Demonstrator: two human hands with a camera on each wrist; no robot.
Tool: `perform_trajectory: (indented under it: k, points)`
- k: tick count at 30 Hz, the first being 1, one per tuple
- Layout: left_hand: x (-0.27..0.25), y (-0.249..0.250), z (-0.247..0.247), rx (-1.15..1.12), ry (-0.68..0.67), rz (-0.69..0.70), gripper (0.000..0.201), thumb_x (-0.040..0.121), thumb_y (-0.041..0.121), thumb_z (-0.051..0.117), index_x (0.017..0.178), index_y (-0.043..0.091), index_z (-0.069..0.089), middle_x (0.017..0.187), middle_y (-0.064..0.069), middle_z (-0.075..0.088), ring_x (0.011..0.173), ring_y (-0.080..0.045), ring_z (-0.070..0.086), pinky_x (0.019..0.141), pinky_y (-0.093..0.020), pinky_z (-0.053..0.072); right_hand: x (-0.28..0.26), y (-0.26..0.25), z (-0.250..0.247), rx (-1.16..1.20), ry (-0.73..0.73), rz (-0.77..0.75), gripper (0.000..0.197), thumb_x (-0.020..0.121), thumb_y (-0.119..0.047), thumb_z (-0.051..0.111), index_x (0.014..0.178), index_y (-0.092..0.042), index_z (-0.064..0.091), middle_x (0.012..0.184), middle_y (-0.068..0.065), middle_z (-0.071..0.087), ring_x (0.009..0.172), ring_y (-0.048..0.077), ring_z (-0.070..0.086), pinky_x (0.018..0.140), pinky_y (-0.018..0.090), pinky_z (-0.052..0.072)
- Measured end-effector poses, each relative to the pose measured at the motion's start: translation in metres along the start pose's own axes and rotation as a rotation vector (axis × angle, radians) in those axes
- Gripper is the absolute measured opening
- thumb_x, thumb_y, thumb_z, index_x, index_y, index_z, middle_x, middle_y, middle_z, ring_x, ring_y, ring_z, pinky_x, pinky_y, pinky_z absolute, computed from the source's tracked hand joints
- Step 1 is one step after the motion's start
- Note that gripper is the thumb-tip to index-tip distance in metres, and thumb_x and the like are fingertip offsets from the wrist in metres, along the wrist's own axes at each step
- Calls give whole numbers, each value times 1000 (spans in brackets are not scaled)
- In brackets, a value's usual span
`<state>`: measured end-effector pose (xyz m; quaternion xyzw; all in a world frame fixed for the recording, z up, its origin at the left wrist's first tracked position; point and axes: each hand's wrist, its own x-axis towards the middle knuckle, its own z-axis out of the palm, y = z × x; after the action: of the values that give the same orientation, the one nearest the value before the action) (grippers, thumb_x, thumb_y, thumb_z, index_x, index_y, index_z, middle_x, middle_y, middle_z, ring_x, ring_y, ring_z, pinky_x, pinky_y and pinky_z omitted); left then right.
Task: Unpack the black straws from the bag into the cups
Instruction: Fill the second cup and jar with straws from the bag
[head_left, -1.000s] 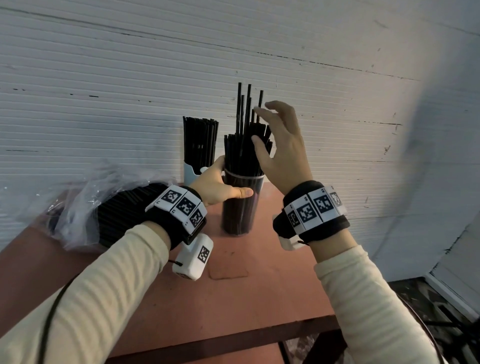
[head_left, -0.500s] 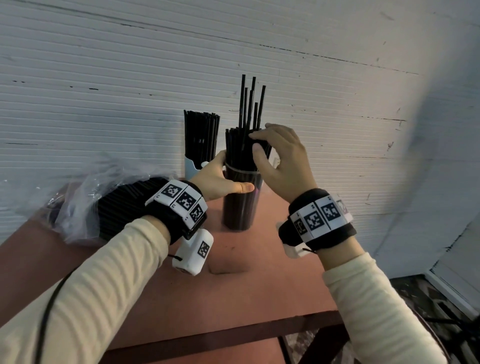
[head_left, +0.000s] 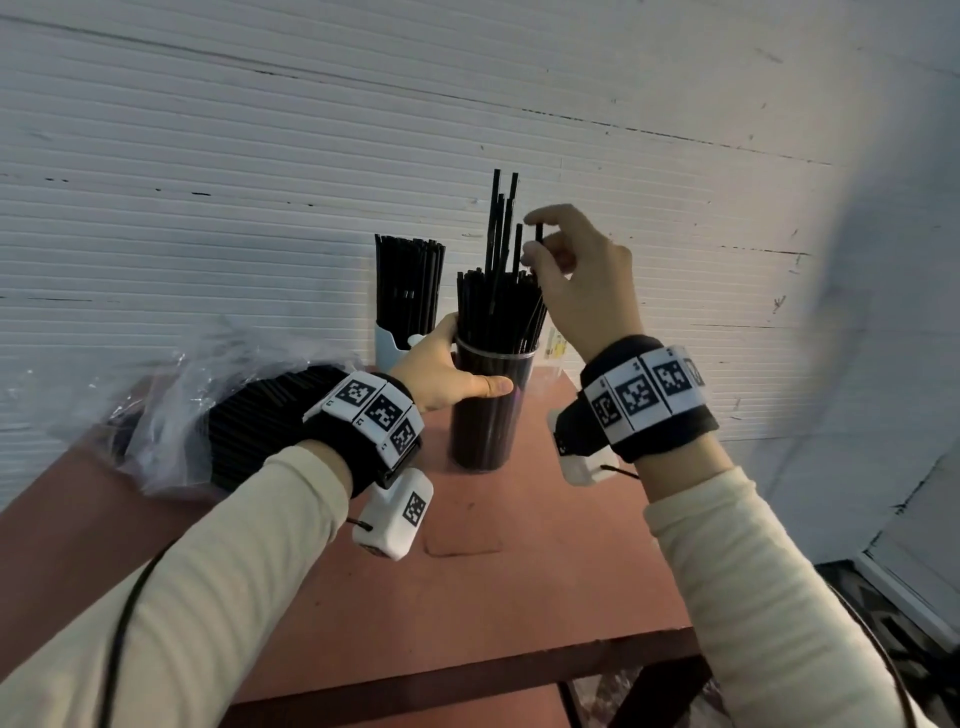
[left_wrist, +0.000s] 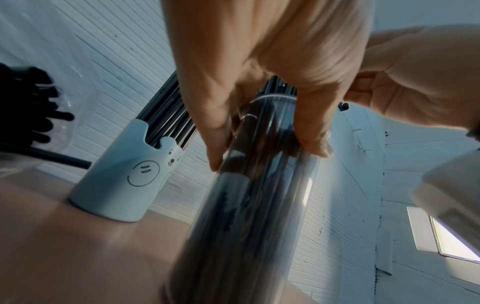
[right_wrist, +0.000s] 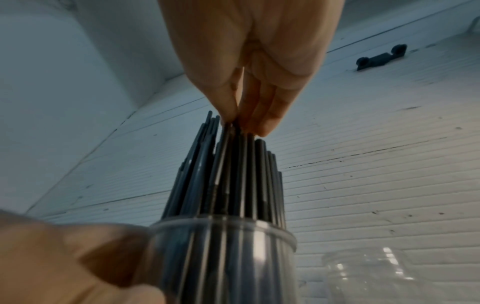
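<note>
Left hand (head_left: 441, 371) wrapped round clear cylindrical cup (head_left: 488, 415) mid-surface (head_left: 571, 571), right hand (head_left: 576, 275) pinching one raised straw (head_left: 538, 240) above packed black straws (head_left: 498, 312), crinkled bag (head_left: 171, 415) at left edge, ribbed wall just behind.

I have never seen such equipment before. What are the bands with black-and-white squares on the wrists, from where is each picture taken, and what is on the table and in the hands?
No machine here: a person works with bare hands. The patterned wristbands carry small cameras. One picture comes from a head camera looking down; the other two look along each hand from the wrists.

On the reddish-brown table stand a clear plastic cup packed with thin black straws, and behind it a pale blue bear-face cup, also holding straws. A crinkled clear plastic bag with more straws lies at the left.

The left hand grips the clear cup. The right hand pinches the top of one straw with its fingers.
</note>
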<state>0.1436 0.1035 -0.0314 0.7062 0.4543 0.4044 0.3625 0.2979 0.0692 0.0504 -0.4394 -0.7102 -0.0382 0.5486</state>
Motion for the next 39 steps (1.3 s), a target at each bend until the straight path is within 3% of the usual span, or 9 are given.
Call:
perform_trajectory:
  k: [9, 16, 21, 24, 26, 30, 33, 37, 39]
  points:
    - [0, -1, 1, -16, 6, -2, 88, 66, 25, 87, 140, 21, 40, 133, 5, 55, 125, -14, 47, 104, -27, 32, -5, -6, -2, 20, 10, 49, 31, 90, -12, 61, 120, -15, 58, 78, -9, 61, 69, -7, 55, 68, 4, 41]
    - [1, -1, 2, -20, 13, -2, 88, 66, 25, 87, 141, 21, 40, 134, 4, 54, 127, -15, 45, 106, -28, 31, -25, -4, -8, 122, 112, 135, 5, 86, -13, 67, 90, -13, 64, 75, -15, 62, 68, -5, 57, 67, 9, 46]
    - [1, -2, 2, -12, 11, -10, 91, 66, 26, 87, 142, 22, 38, 135, 4, 53, 127, -15, 45, 107, -28, 31, -31, -4, -13, 56, 67, 124, 8, 85, -12, 67, 85, -18, 62, 74, -12, 62, 69, -4, 56, 66, 8, 43]
    - [2, -2, 2, -18, 9, -15, 92, 66, 27, 87, 143, 22, 37, 135, 4, 53, 127, -15, 46, 104, -27, 31, -34, -8, -9, -75, 23, -13, 2, 85, -13, 65, 87, -13, 64, 82, -8, 63, 81, 3, 51, 75, 20, 41]
    - [2, -2, 2, -22, 13, -21, 92, 65, 28, 88, 142, 23, 37, 135, 4, 53, 126, -14, 46, 103, -27, 32, -37, -10, -5, -129, 14, -93, 4, 86, -11, 63, 89, -9, 64, 86, -5, 61, 87, 14, 49, 75, 19, 37]
    - [1, -3, 3, -35, 24, -21, 90, 65, 26, 88, 141, 23, 39, 133, 4, 55, 125, -15, 47, 103, -27, 33, -43, -11, -1, -129, 5, -102, 5, 88, -10, 60, 89, -6, 58, 77, -2, 59, 78, 22, 55, 70, 24, 39]
    - [1, -2, 2, -41, 14, -15, 90, 66, 25, 87, 142, 22, 38, 133, 4, 54, 124, -13, 47, 101, -26, 32, -44, -6, 1, -161, 2, -61, 7, 88, -14, 63, 87, -8, 60, 76, -6, 59, 79, 22, 55, 70, 22, 35]
    - [0, -2, 1, -38, 7, -9, 89, 68, 25, 86, 142, 21, 38, 132, 4, 55, 122, -12, 47, 103, -27, 33, -41, 1, 1, -82, 48, 80, 5, 89, -18, 63, 85, -15, 63, 73, -18, 56, 88, 16, 50, 73, 7, 30]
    - [0, -2, 1, -39, -2, -15, 89, 67, 26, 87, 142, 22, 38, 131, 6, 55, 123, -14, 48, 107, -31, 34, -38, 4, 3, -69, 35, 129, 5, 89, -19, 64, 87, -15, 66, 75, -20, 55, 96, 14, 42, 73, 8, 29]
